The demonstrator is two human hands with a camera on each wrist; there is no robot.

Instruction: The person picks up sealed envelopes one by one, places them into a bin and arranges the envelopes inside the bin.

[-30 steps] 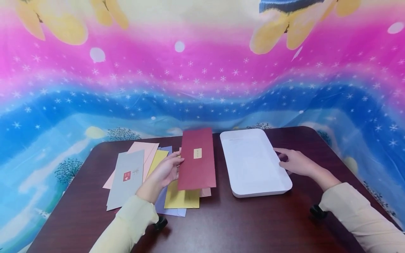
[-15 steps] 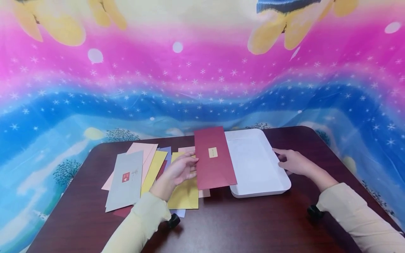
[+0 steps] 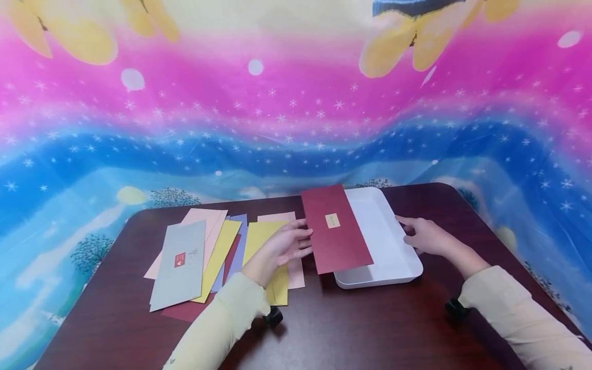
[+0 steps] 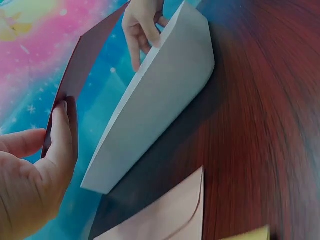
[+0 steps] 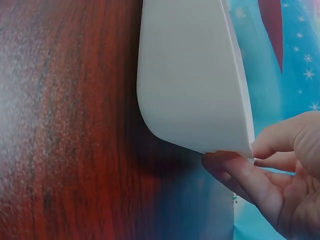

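My left hand (image 3: 284,244) pinches a dark red envelope (image 3: 342,244) by its left edge. A small cream label sits on its face. The envelope is held up over the left part of a white tray (image 3: 393,252), hiding that side. In the left wrist view, a gap shows between the envelope (image 4: 82,60) and the tray (image 4: 150,95). My right hand (image 3: 430,237) holds the tray's right rim. The right wrist view shows its fingers and thumb gripping the tray's edge (image 5: 195,85).
Left of the tray lie overlapping envelopes: a grey one (image 3: 180,277) with a red sticker, a yellow one (image 3: 265,231), pink and purple ones, and a dark red one (image 3: 185,311). A patterned cloth (image 3: 296,118) hangs behind the brown table (image 3: 351,329).
My left hand has carried the red envelope rightwards, from above the yellow and pink envelopes to above the tray, and the envelope has tilted. My right hand stays on the rim.
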